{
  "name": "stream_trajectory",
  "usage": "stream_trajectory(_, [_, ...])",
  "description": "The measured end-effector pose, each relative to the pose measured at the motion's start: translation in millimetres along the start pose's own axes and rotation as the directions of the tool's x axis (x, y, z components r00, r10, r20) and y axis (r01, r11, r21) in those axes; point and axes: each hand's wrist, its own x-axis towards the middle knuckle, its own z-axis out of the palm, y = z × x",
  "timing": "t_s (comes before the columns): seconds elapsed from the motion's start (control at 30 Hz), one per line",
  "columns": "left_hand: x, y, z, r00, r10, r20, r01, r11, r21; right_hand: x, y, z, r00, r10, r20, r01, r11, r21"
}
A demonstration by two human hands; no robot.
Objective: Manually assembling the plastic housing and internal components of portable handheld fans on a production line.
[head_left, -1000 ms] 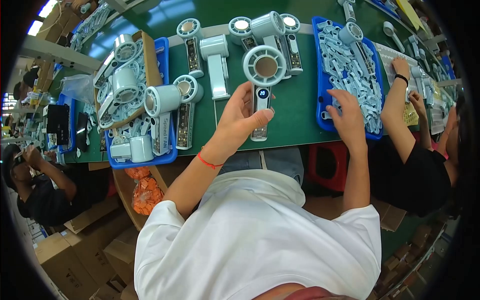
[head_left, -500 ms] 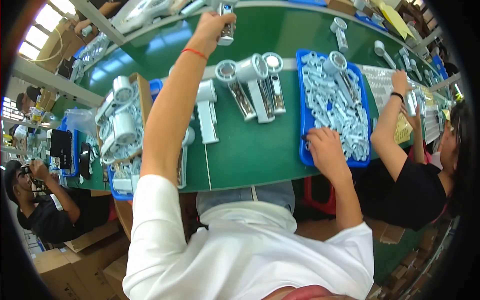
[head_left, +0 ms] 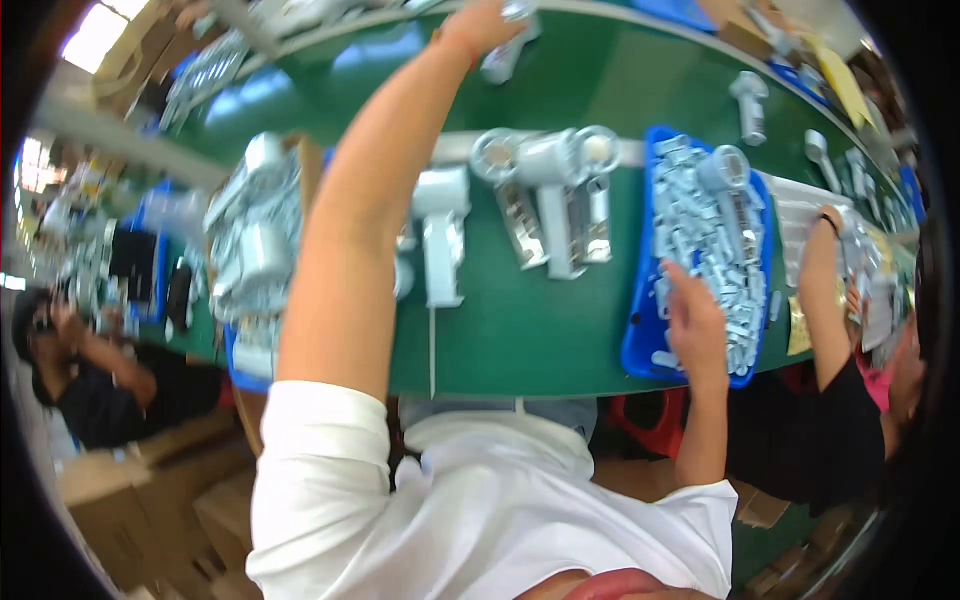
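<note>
My left hand [head_left: 478, 27] reaches to the far side of the green table, its fingers closed on a pale grey-blue device shaped like a small hair dryer [head_left: 505, 60]. The device's upper end is cut off by the picture's edge. My right hand [head_left: 697, 325] is over the near part of a blue tray [head_left: 640, 340] full of small light-blue plastic parts [head_left: 690, 225]. Its fingers are blurred but look stretched out, with nothing visible in them. One dryer-shaped device [head_left: 728, 170] lies on top of those parts. Between my arms lie several similar devices [head_left: 550, 160], some with open handles showing metallic insides.
A carton [head_left: 312, 165] heaped with device housings [head_left: 262, 250] stands left of my left arm. Another device [head_left: 750, 105] lies far right on the green table [head_left: 500, 340]. A co-worker's arm [head_left: 820, 275] works at the right; another person [head_left: 90, 370] sits at the left.
My left hand has moved right and farther away with the device, which now tilts. My right hand has shifted, its fingers straighter. The whole view has also shifted.
</note>
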Motion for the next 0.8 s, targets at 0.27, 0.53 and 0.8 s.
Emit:
stream_trajectory(0.27, [-220,61,-228,0.999,-0.039,0.002,0.039,0.999,0.028,-23,5,16,0.963,0.262,-0.064,-0.202,0.859,0.470])
stream_trajectory(0.53, [-423,80,-167,0.883,-0.400,-0.246,0.440,0.888,0.133,-37,-23,36,0.997,-0.013,-0.076,0.063,0.713,0.698])
stream_trajectory(0.8, [-422,72,-126,0.821,-0.410,-0.398,0.387,0.911,-0.142,-32,-80,46,0.994,0.091,0.059,-0.102,0.605,0.789])
